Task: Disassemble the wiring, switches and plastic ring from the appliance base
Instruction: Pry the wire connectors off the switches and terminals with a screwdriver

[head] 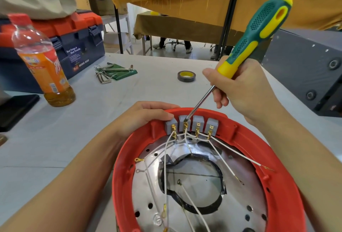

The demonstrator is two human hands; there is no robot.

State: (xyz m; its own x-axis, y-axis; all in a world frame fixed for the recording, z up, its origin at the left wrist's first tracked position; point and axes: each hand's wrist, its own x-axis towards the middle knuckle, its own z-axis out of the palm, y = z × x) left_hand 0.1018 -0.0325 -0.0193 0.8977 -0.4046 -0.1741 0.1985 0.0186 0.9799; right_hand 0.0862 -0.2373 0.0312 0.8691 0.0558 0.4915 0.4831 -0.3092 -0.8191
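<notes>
The appliance base lies upside down at the bottom centre, a red plastic ring around a shiny metal plate with holes. Several grey switches sit in a row on the ring's far inner wall, with brass terminals and white wires trailing over the plate. My left hand grips the ring's far left edge, thumb against the leftmost switch. My right hand holds a green and yellow screwdriver; its tip touches the second switch from the left.
An orange drink bottle stands at the left, a blue and red toolbox behind it. Hex keys on a green pouch and a roll of tape lie on the grey table. A dark metal box sits at right.
</notes>
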